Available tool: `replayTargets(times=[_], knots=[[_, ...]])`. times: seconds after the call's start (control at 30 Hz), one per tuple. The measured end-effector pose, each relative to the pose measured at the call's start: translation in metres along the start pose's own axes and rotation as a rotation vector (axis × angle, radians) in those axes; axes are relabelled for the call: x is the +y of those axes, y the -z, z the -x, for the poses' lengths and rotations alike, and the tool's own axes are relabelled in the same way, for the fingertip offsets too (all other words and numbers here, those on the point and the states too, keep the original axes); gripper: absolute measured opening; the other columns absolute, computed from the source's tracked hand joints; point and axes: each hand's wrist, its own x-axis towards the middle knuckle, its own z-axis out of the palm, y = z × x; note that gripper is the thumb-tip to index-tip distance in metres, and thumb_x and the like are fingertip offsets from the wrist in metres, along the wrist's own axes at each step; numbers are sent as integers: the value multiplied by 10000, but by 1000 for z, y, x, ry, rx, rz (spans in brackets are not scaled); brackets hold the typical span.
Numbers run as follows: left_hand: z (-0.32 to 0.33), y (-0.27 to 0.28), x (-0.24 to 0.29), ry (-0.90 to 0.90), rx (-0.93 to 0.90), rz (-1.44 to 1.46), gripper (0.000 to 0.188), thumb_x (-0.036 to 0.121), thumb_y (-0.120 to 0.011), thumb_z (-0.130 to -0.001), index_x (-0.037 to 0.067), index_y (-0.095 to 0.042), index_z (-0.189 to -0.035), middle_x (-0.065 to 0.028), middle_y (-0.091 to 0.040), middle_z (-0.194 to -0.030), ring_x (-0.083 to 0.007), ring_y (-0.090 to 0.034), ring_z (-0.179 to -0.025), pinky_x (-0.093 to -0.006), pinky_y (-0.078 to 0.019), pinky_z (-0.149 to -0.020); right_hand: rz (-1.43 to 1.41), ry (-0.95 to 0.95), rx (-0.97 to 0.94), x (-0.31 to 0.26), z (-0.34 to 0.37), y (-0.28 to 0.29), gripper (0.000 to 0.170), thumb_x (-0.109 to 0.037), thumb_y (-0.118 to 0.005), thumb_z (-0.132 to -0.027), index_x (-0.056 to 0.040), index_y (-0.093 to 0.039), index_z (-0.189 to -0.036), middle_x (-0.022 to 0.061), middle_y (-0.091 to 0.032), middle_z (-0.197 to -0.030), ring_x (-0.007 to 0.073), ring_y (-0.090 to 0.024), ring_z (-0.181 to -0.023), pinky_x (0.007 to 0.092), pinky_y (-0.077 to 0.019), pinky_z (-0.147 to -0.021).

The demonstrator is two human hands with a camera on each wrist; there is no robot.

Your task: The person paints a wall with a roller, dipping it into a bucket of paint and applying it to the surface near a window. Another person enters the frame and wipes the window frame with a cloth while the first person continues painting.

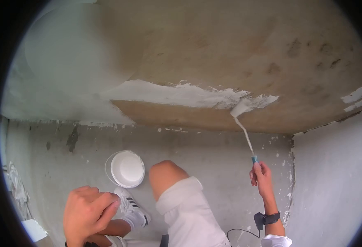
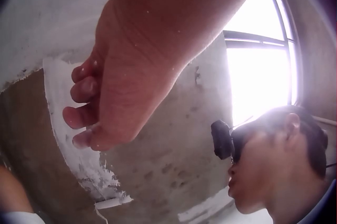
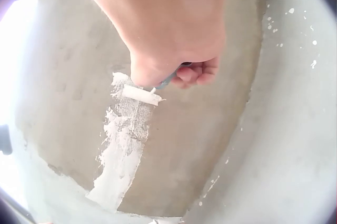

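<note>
The roller (image 1: 240,108) lies between 11 and 12 o'clock from my right hand (image 1: 263,179), its sleeve slanting roughly from 8 to 2 o'clock, against the end of a white band (image 1: 160,92). My right hand is much the nearer one; its thumb and fingers grip the blue handle (image 1: 254,159). My left hand (image 1: 88,210) hangs loosely curled around nothing, with a bucket (image 1: 116,164) between 1 and 2 o'clock from it. Only the head view shows that bucket; only the left wrist view shows the bright window (image 2: 258,77), while the right wrist view shows the sleeve up close.
</note>
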Motion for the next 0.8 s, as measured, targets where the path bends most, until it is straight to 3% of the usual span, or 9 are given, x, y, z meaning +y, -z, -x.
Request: replayTargets(times=[0.17,0.27,0.4,0.47,0.6,0.8], knots=[[8,0,-5,-10,25,10,80,118,-689,-760,111,-622,-716,-5,-553,-559,-219,-473,-479,-342,-378,-481,6,-62,-231,-29,-12,-75,283,-308,-558,-992,-26,-583,-997,-44,-444,-601,23,-308,-422,226,-240,-382],[17,6,-8,25,20,-17,90,133,-693,-765,118,-620,-713,-5,-540,-553,-210,-482,-488,-337,-385,-480,39,12,-256,-22,-23,-134,280,-305,-579,-982,-29,-596,-1024,-55,-436,-600,12,-299,-425,230,-218,-383],[32,10,-18,36,39,-35,95,160,-689,-778,131,-616,-724,-2,-512,-541,-200,-500,-510,-329,-399,-482,20,-72,-423,-43,-36,-195,297,-309,-624,-949,-32,-577,-1047,-17,-532,-663,40,-426,-498,231,-317,-426],[42,10,-24,38,15,-50,122,164,-672,-791,133,-575,-725,-3,-484,-530,-198,-504,-521,-324,-412,-489,-37,-61,-528,-53,-38,-220,284,-293,-627,-947,-39,-547,-1047,-3,-539,-679,44,-422,-485,230,-316,-419],[52,19,-28,76,16,-77,140,180,-650,-829,121,-569,-731,-29,-499,-540,-217,-521,-530,-345,-407,-489,-74,-152,-667,-96,-18,-248,230,-262,-602,-961,-54,-525,-1026,-6,-500,-710,34,-361,-465,227,-303,-416],[62,20,-37,189,50,-87,169,198,-630,-857,112,-555,-732,-53,-507,-529,-262,-537,-532,-378,-407,-485,-232,-342,-775,-147,17,-262,217,-230,-591,-964,-83,-442,-1022,17,-490,-784,57,-374,-477,227,-307,-423]])
